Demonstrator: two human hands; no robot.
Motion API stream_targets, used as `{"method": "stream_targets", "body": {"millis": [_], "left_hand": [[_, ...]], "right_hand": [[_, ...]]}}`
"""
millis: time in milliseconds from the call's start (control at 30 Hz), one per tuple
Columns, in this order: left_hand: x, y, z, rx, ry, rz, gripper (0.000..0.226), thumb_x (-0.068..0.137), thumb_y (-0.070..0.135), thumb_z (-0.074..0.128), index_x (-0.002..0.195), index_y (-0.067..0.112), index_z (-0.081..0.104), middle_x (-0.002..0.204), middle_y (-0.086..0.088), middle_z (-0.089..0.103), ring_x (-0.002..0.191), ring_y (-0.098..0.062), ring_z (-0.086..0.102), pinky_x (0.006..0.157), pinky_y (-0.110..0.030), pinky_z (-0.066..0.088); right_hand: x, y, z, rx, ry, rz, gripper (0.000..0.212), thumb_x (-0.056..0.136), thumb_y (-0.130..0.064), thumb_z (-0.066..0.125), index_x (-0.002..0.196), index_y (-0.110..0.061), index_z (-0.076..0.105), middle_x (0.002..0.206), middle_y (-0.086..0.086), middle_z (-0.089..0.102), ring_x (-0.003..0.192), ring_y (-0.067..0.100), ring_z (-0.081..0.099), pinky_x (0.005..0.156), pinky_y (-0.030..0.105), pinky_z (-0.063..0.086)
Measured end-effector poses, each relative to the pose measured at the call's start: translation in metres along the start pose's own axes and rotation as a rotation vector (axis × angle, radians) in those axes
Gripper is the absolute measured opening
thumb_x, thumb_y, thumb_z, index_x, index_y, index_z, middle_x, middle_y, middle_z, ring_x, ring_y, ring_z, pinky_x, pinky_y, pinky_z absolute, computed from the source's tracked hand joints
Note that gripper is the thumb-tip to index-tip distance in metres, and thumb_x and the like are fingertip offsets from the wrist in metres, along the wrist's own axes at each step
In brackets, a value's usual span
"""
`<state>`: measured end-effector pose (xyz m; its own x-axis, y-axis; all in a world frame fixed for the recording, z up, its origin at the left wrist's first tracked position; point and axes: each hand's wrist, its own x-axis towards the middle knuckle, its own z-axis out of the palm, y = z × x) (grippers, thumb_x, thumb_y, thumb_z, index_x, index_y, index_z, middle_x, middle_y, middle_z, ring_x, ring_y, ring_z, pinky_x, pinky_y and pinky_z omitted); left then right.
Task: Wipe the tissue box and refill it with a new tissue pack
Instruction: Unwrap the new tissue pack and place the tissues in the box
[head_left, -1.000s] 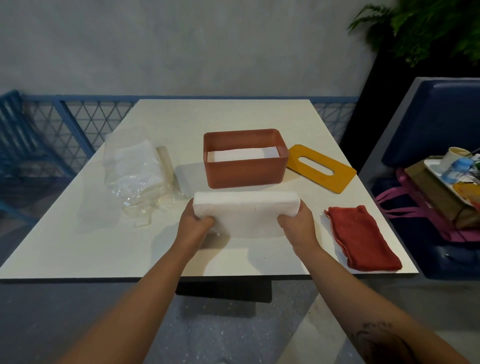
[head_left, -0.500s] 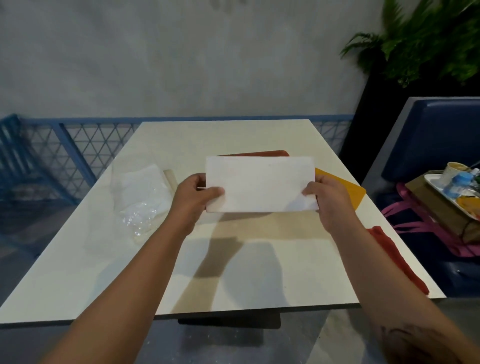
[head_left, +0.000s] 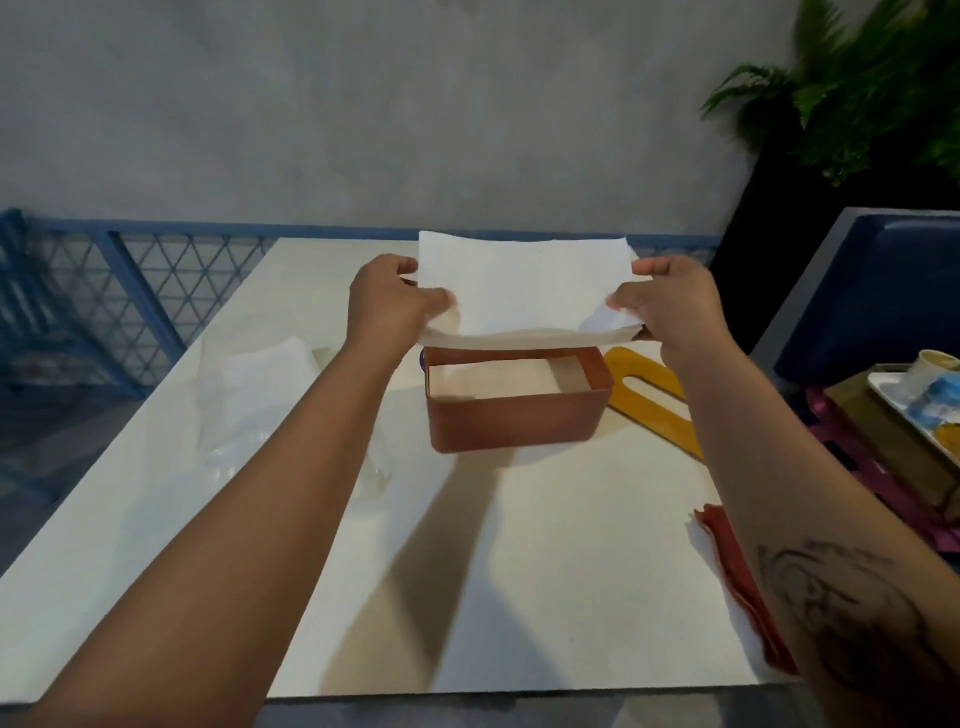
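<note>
Tissue stack (head_left: 524, 291) sits at the centre of my head view, white and slightly sagging, held in the air over the table (head_left: 519, 597). My left hand (head_left: 387, 306) grips its left end, thumb on top and fingers curled underneath. My right hand (head_left: 670, 306) grips the right end the same way, and the corner of the top sheet is folded up beside that thumb. Both hands are clamped on the tissue stack, and nothing else supports it.

Directly below stands the tissue box (head_left: 514, 415), reddish-brown, upright on the table with its top open. The near edge of the stack hangs above the box's far rim without touching it. A pale layer lies at the bottom of the box; I cannot tell what it is.

The yellow lid (head_left: 649, 400), with its long slot, lies flat just beside the box on the right. A red cloth (head_left: 737, 587) lies at the table's near right edge, partly hidden by my right forearm. A crumpled clear wrapper (head_left: 254, 400) lies left of the box, well apart from it.

Beyond the table I see a blue lattice railing (head_left: 130, 296) and a potted plant (head_left: 857, 88) at the upper right. A tray (head_left: 914, 410) with a cup on it rests on the blue seat to the right.
</note>
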<state>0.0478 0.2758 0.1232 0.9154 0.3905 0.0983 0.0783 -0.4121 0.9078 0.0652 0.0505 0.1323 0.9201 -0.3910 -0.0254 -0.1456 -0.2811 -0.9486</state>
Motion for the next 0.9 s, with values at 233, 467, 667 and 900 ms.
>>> {"method": "stream_targets", "body": {"millis": [233, 467, 667, 900], "left_hand": [[-0.001, -0.021, 0.032, 0.334, -0.073, -0.013, 0.081, 0.076, 0.015, 0.075, 0.141, 0.017, 0.026, 0.123, -0.013, 0.058, 0.108, -0.032, 0.059, 0.078, -0.032, 0.047], [0.001, -0.031, 0.05, 0.648, -0.064, 0.039, 0.07, 0.08, 0.009, 0.068, 0.136, 0.016, 0.027, 0.104, -0.011, 0.063, 0.08, -0.028, 0.059, 0.071, -0.034, 0.05], [0.001, -0.035, 0.059, 0.833, -0.104, 0.044, 0.069, 0.08, 0.008, 0.064, 0.137, 0.015, 0.026, 0.09, -0.007, 0.058, 0.072, -0.025, 0.054, 0.062, -0.032, 0.045], [0.001, -0.033, 0.066, 0.986, -0.117, 0.07, 0.056, 0.08, 0.004, 0.055, 0.131, 0.009, 0.03, 0.077, -0.003, 0.05, 0.068, -0.025, 0.052, 0.058, -0.03, 0.039]], "right_hand": [[0.023, 0.031, 0.01, -0.195, -0.141, 0.037, 0.045, 0.075, -0.003, 0.071, 0.118, -0.01, 0.057, 0.116, 0.015, 0.061, 0.096, 0.031, 0.061, 0.064, 0.032, 0.053], [0.029, 0.048, 0.025, -0.378, -0.174, -0.048, 0.044, 0.08, -0.007, 0.066, 0.122, -0.011, 0.053, 0.122, 0.009, 0.058, 0.106, 0.027, 0.057, 0.075, 0.03, 0.045], [0.024, 0.047, 0.037, -0.662, -0.199, -0.189, 0.032, 0.086, -0.01, 0.053, 0.118, -0.013, 0.049, 0.114, 0.007, 0.061, 0.1, 0.028, 0.055, 0.088, 0.035, 0.035], [0.019, 0.047, 0.046, -0.983, -0.232, -0.262, 0.029, 0.089, -0.012, 0.05, 0.118, -0.012, 0.046, 0.114, 0.007, 0.061, 0.109, 0.027, 0.057, 0.1, 0.036, 0.032]]}}
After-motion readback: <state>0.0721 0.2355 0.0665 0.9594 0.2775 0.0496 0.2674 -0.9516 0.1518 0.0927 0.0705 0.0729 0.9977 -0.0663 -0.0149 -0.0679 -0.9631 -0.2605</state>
